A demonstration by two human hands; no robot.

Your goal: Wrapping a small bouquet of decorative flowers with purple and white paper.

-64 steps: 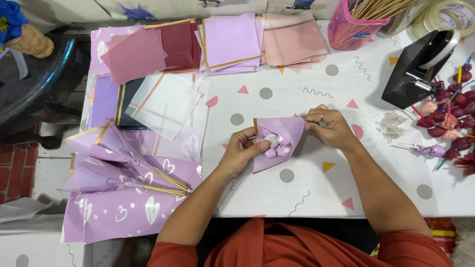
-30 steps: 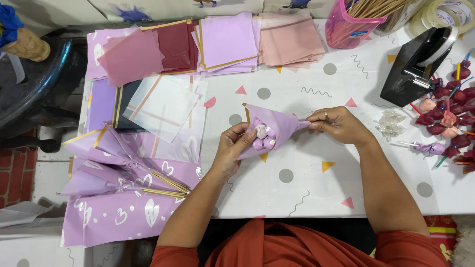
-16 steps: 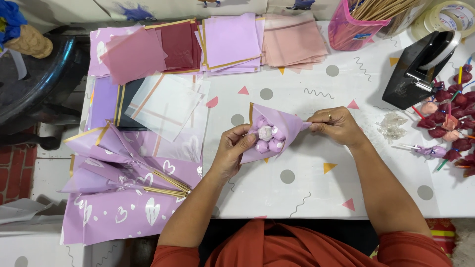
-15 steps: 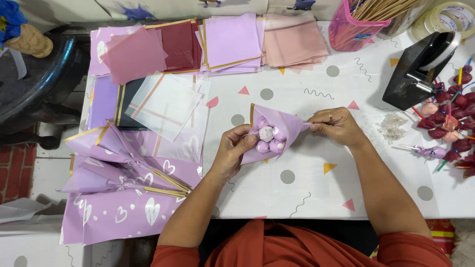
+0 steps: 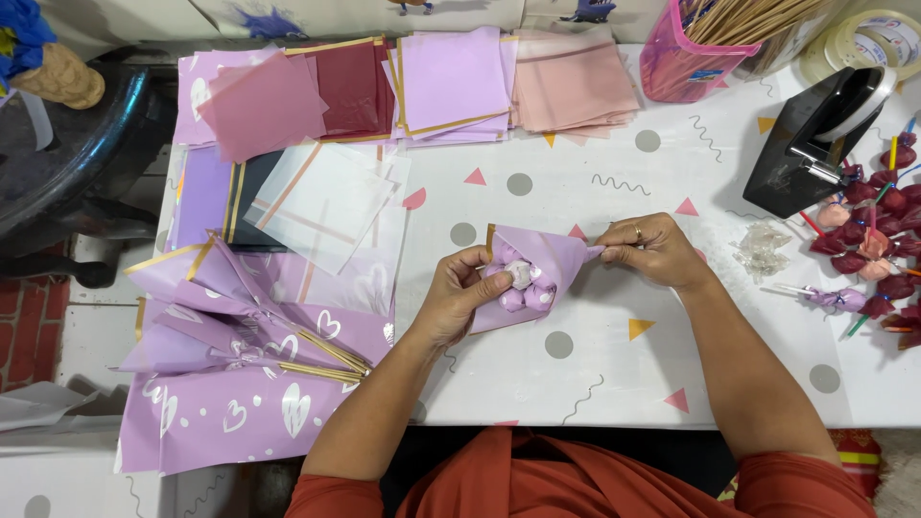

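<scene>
A lilac wrapping sheet [image 5: 561, 264] with a gold edge is folded round a small cluster of lilac and white paper flowers [image 5: 521, 284] over the middle of the white patterned table [image 5: 595, 384]. My left hand [image 5: 456, 297] grips the lower left of the wrap and the flower cluster. My right hand [image 5: 648, 251], with a ring on one finger, pinches the wrap's right corner between thumb and fingers. The bundle is held just above the tabletop.
Stacks of pink, maroon and lilac sheets [image 5: 451, 82] lie along the far edge. Finished lilac cones [image 5: 225, 321] lie at the left. A black tape dispenser [image 5: 815, 144], a pink stick holder [image 5: 696, 48] and red paper flowers [image 5: 878, 249] sit at the right.
The wrap was lifted and turned, then its right side was folded over the flowers. My right hand has shifted slightly right, pulling the corner taut.
</scene>
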